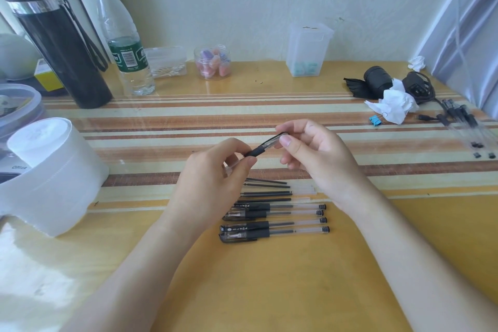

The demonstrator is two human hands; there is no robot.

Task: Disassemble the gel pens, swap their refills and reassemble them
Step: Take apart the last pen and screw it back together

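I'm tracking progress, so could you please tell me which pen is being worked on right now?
The pen held above the table between the left hand and right hand; all others lie flat.

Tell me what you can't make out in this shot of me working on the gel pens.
- Head view: the held pen, its rear end hidden inside the left hand, its tip end behind the right hand thumb.
- Loose refills, left ends hidden by the left hand.
- Print on the capped pens, too small.
- Pens at the right edge, blurred.
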